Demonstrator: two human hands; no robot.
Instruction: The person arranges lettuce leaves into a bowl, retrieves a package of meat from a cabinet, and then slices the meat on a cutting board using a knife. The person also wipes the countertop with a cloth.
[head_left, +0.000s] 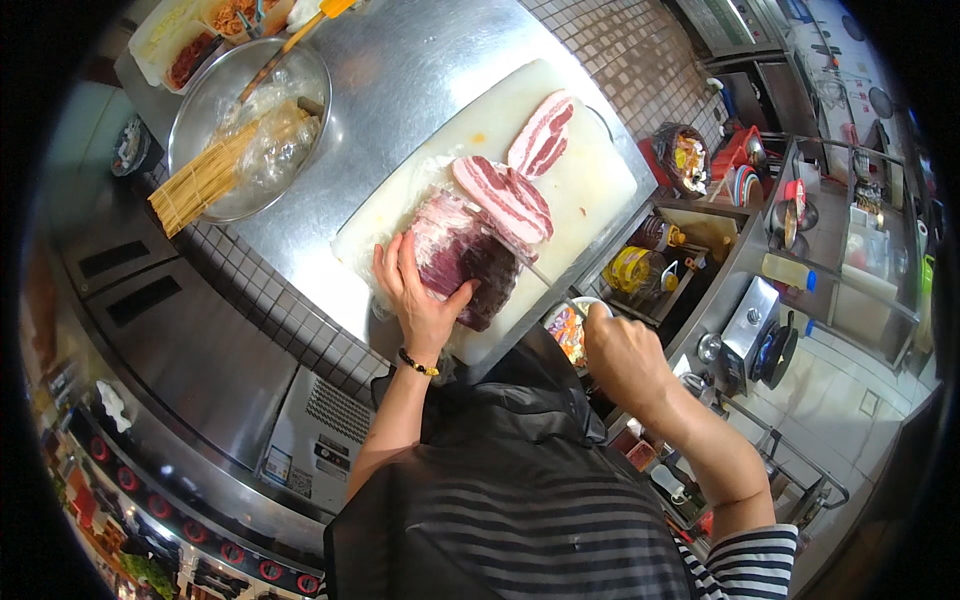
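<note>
A slab of raw pork belly (457, 259) lies on a white cutting board (600, 187). Spread over its near left part, my left hand (420, 289) presses on the meat with the fingers apart. My right hand (626, 356) is closed around the handle of a knife (525, 259), whose blade reaches across the board at the slab's cut face. Beside the blade rest cut slices of pork belly (506, 199), overlapping each other. One more slice (541, 135) sits farther up the board. Clear plastic film shows under the slab.
On the steel worktop (390, 75) stands a steel bowl (176, 135) with a bamboo mat (202, 180), plastic wrap and an orange-ended utensil. Food containers (154, 45) stand behind it. A bowl of chopped vegetables (568, 334) is by my right hand. Oil bottles (634, 270) stand on a lower shelf at right.
</note>
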